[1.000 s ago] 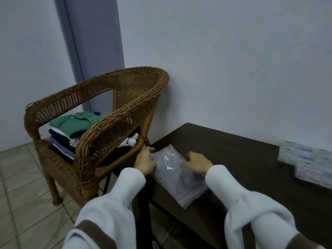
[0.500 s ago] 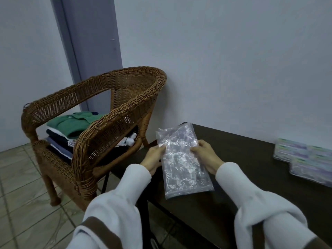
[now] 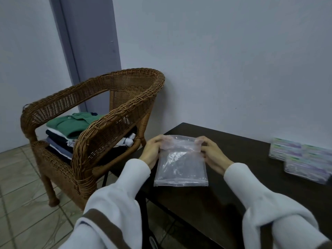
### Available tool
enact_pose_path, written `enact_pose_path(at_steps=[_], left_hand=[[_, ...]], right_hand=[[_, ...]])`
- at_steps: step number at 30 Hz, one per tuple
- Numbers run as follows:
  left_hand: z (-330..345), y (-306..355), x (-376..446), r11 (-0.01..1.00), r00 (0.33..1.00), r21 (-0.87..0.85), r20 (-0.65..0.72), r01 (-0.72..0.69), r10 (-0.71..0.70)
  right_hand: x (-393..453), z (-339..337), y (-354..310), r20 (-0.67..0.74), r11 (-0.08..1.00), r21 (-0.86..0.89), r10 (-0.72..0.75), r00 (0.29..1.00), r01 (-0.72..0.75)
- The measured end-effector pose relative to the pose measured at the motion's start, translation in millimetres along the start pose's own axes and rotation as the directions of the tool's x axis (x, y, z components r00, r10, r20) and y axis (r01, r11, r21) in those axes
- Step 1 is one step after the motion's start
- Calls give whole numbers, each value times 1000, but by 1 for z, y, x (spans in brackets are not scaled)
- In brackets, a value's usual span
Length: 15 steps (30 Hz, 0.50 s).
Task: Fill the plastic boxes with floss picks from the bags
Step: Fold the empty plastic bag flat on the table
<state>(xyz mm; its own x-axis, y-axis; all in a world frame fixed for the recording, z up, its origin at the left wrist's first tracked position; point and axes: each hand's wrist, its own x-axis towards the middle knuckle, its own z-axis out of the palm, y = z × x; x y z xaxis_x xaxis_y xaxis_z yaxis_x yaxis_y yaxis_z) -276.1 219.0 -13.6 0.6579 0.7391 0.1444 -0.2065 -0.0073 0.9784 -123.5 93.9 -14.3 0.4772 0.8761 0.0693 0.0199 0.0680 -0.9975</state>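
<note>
Clear plastic, a bag [image 3: 180,165] held upright over the near-left corner of the dark desk [image 3: 251,177], long axis running from the far top edge down toward the body, bottom seam nearest. Pinched at its two upper corners: left hand [image 3: 152,151] on the left corner, right hand [image 3: 212,153] on the right, fingers [image 3: 202,141] curled on the film. Well apart to the right, nearer the right hand, plastic boxes [image 3: 303,159] stacked on the desk; probably mouth to be pulled open next.

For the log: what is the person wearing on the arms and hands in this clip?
Both arms are in loose, fleecy white sleeves that end at the wrists. A brown band crosses each sleeve higher up. The left hand and right hand are bare: no gloves, rings or watch visible.
</note>
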Motion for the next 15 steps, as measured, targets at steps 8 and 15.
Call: enact_pose_path(at_steps=[8,15], left_hand=[[-11,3,-4,961,962,-122,150,246,-227],[-24,14,-11,955,924,-14,255,298,-284]], right_hand=[[0,12,-4,-26,996,-37,-82,996,81],[-1,21,-7,-117,957,-204,-232,966,206]])
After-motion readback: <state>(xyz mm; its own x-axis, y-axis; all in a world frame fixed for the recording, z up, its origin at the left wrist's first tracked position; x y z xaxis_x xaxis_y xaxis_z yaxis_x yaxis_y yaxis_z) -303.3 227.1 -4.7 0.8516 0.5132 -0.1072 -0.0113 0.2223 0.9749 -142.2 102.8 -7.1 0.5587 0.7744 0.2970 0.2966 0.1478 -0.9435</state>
